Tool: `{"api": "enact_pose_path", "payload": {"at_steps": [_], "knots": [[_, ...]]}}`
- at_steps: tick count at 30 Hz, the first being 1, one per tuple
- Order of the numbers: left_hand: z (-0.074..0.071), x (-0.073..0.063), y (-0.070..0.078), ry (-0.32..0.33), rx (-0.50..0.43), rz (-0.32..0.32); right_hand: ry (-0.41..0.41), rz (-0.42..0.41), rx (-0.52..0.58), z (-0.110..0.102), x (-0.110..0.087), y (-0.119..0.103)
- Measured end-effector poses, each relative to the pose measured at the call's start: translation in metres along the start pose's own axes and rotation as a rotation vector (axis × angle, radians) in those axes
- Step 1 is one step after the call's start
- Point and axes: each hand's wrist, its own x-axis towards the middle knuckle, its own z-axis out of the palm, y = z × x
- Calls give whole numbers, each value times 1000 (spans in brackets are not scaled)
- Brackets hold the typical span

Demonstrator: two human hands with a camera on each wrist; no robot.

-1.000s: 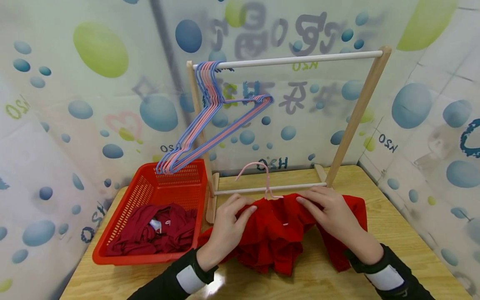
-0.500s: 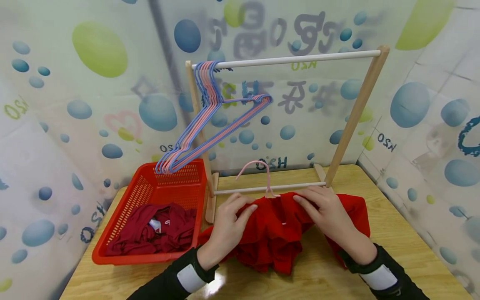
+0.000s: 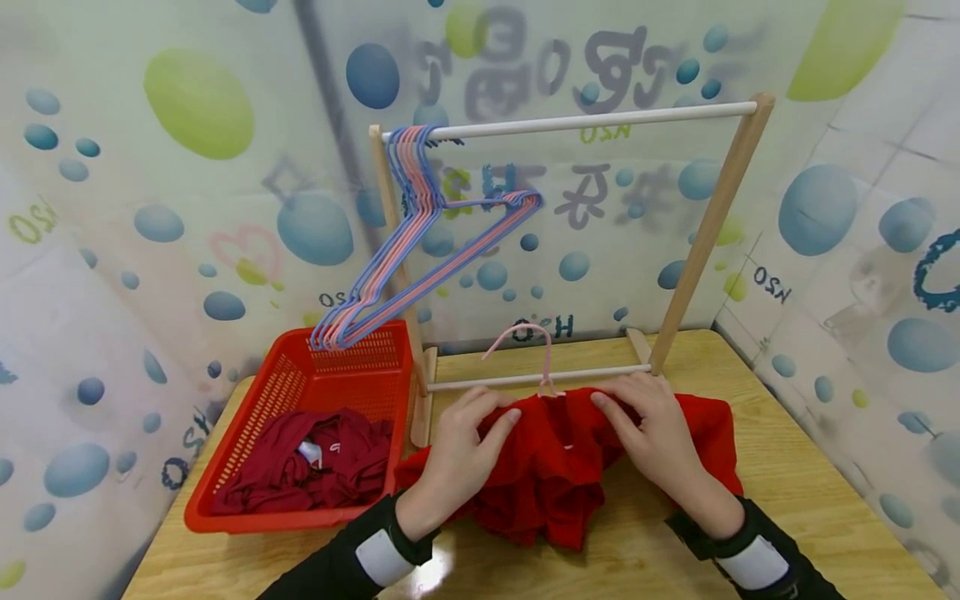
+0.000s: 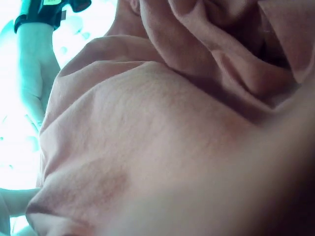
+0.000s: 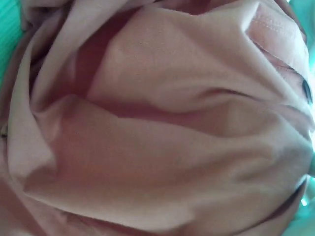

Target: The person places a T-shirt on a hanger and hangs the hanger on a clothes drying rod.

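Pink hanger hook (image 3: 548,358) is shifting rightward above the red top (image 3: 536,487).
Fingers of left hand (image 3: 459,443) and right hand (image 3: 651,427) are pinching its upper edge; the hanger is apparently settling inside.

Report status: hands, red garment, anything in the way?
Left hand and right hand gripping red garment by upper edge. Pink hanger hook protruding at neckline. Nothing seen blocking; other hangers bunched left on rail.

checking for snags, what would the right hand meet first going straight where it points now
The red garment touching the right hand comes first; beyond it, probably the pink hanger hook, though depth is unclear.
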Motion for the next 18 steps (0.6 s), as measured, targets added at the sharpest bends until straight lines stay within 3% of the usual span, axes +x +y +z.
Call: {"api": "enact_pose_path", "payload": {"at_steps": [7, 13, 18], "knots": [[2, 2, 4, -89, 12, -28, 3, 133, 58, 0, -6, 2], [2, 5, 5, -191, 88, -65, -27, 201, 68, -3, -9, 6], [3, 6, 6, -210, 96, -77, -53, 225, 67, -6, -11, 7]]}}
